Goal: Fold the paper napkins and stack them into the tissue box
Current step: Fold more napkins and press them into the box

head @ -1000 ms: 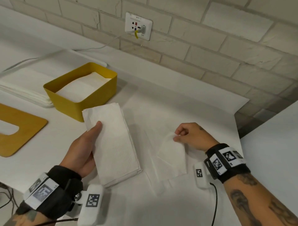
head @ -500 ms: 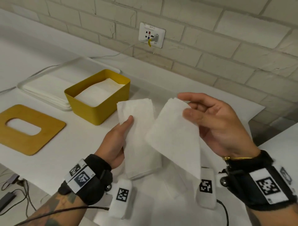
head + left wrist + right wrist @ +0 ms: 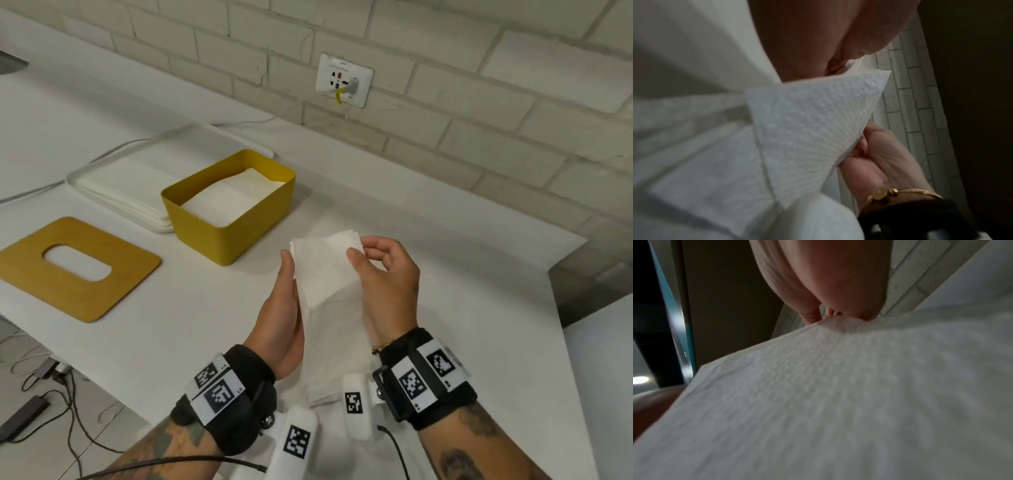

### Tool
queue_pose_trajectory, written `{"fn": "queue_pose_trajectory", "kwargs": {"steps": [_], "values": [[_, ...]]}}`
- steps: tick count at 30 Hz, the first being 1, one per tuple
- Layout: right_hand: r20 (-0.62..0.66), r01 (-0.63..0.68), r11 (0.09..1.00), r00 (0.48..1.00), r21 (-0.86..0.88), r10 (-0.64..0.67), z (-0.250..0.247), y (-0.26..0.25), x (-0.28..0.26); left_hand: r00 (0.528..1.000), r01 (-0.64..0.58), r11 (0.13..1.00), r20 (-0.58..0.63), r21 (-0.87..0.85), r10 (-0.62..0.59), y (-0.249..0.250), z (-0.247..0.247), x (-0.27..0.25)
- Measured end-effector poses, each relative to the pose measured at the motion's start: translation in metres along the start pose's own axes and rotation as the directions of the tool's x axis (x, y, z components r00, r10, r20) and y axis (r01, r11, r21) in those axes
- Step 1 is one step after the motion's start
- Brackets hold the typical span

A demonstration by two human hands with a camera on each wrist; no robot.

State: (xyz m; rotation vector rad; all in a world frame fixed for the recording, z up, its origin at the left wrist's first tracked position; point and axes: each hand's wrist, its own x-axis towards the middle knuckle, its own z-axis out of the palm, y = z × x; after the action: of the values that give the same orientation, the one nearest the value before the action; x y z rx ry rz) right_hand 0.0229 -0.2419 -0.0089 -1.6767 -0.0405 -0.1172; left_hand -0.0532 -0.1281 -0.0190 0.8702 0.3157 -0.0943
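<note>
Gripping napkin stack (image 3: pixel 325 274) | left hand (image 3: pixel 282 308), right hand (image 3: pixel 383 284) pinching | lower edge hidden

Black wristbands (image 3: pixel 442 377), white coded tags; tattooed forearms; apparently gold bracelet (image 3: pixel 894 194).

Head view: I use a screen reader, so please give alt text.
Both hands, left hand and right hand, hold folded napkins above a white table. Behind sits an open yellow tissue box containing napkins, its wooden lid lying aside.
</note>
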Motion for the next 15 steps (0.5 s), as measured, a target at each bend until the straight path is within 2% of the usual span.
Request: {"fn": "queue_pose_trajectory", "kwargs": {"steps": [7, 11, 15], "values": [[0.021, -0.051, 0.997, 0.998, -0.055, 0.052, -0.004, 0.006, -0.005, 1.0, 0.026, 0.999, 0.008, 0.029, -0.027, -0.003, -0.004, -0.002], [0.197, -0.161, 0.979, 0.963, -0.127, 0.184, -0.018, 0.0, -0.019, 0.999, 0.038, 0.999, -0.026, 0.019, -0.038, -0.001, -0.01, 0.001], [0.344, -0.144, 0.935, 0.903, -0.323, 0.258, -0.034, 0.006, -0.031, 0.997, 0.014, 1.0, -0.071, 0.009, -0.014, 0.001, -0.019, 0.004]]}}
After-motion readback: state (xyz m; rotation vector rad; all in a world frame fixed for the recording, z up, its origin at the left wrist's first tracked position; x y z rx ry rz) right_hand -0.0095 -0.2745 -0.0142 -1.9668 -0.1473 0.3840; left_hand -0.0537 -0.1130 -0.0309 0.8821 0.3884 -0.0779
